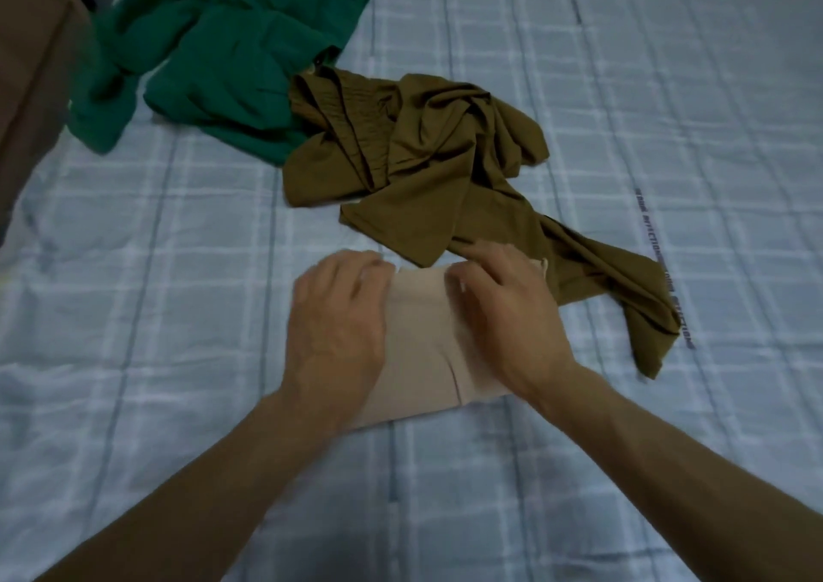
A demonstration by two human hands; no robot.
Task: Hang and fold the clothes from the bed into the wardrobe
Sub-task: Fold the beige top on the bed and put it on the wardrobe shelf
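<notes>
Fabric here is thin n soft, so it's gonna behave like any light knit: zero stiffness, flops wherever you don't support it, prob slides a bit on itself.

The beige garment point(423, 350) is lying on the bed point(579, 470), near edge, already folded down to a small rectangle. Left hand point(338, 327) sits on its left side, right hand point(507, 318) on the right/far part. Both are palm down w/ fingers point(485, 256) laid fairly straight on the cloth, pressing, not pinching anything afaict. Fingertips at the far edge are blurry tho, so can't tell if they're hooked under it.

Imo this is the smoothing / last fold step for this piece. To carry it w/o it falling open, I'd slide one flat hand under the middle and put the other on top, sandwich style. Grabbing one corner = whole fold unravels.

Other stuff: the olive garment point(423, 149) is crumpled just behind, and one trailing end runs down right beside the beige piece, touching or nearly. The green garment point(213, 69) is bunched further back left, butting against the olive one. Both need doing yet, so task is early-ish. Brown furniture point(31, 69) at the left edge, can't say what it is.
</notes>
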